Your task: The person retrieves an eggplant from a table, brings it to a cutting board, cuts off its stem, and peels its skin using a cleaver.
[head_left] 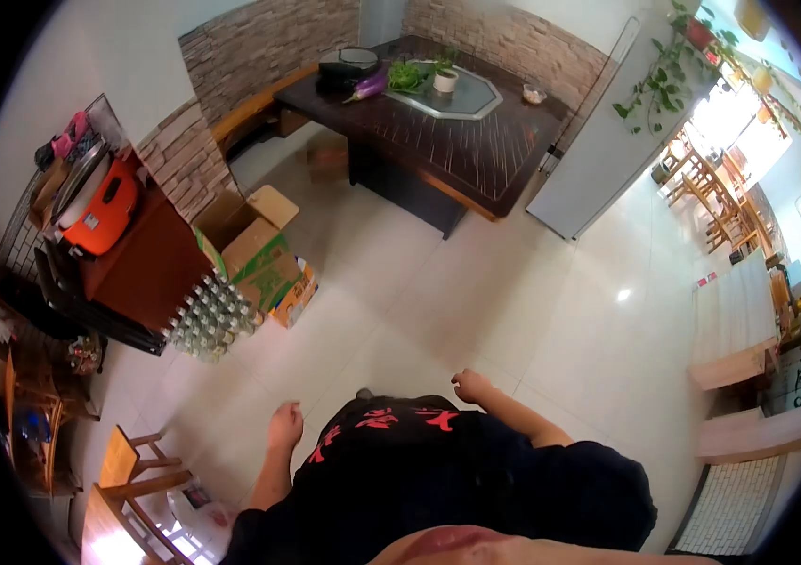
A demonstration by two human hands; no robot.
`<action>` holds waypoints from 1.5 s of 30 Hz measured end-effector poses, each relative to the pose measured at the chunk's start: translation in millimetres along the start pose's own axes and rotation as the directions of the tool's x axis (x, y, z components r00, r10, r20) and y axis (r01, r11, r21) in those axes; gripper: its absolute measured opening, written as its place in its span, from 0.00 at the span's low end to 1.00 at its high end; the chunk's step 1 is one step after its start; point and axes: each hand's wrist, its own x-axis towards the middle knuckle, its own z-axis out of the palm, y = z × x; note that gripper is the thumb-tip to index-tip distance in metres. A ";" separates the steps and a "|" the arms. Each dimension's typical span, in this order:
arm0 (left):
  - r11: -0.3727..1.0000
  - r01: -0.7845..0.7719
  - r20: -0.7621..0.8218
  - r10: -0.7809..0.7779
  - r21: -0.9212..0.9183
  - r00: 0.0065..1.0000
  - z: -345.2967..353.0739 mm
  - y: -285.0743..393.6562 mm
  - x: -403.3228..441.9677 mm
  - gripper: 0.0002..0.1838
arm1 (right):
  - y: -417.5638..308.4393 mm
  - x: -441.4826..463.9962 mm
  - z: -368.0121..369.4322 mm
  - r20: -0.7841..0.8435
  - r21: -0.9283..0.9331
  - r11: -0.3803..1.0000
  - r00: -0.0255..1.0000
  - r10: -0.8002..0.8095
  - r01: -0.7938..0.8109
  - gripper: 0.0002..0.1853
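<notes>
My left hand (284,426) hangs at my side over the tiled floor, empty, its fingers loosely bent and not closed. On the other side, my right hand (472,386) is held out above the floor, with fingers slightly curled and apart and nothing in them. Neither hand touches any object. Nearest to the left hand is a cluster of clear bottles (212,320) standing on the floor. Beyond them are an opened cardboard box (264,250) and a smaller orange-and-white carton (296,297).
A dark table (504,165) ahead bears an eggplant (368,87), green vegetables (407,77), a white plant pot (445,82) and a small bowl (534,94). At left, an orange cooker (104,209) sits on a brown cabinet (141,264). A wooden chair (127,461) stands lower left.
</notes>
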 end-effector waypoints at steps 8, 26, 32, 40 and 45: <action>0.846 -0.516 0.009 0.522 -0.136 0.853 -41.3 228.9 318.0 0.12 | 5.5 120.8 -106.5 -0.591 0.355 0.920 0.802 0.085 0.164 0.15; 0.965 -0.140 -0.127 0.114 -0.222 0.985 -17.6 265.1 639.1 0.16 | -6.9 524.1 -493.1 -0.721 -0.029 0.983 0.678 -0.145 0.180 0.32; 0.825 -0.565 -0.117 0.560 -0.020 0.820 -28.3 365.0 863.0 0.23 | -3.1 556.8 -484.2 -0.550 0.052 0.995 0.829 0.103 -0.089 0.35; 0.740 -0.623 0.049 0.633 0.254 0.772 0.6 483.7 1080.0 0.34 | -29.4 566.4 -499.9 -0.419 0.144 0.949 0.852 0.314 -0.279 0.40; 0.846 -0.410 0.224 0.350 0.341 0.909 11.3 504.5 1116.3 0.38 | -48.7 582.2 -509.9 -0.322 0.191 0.898 0.839 0.438 -0.396 0.44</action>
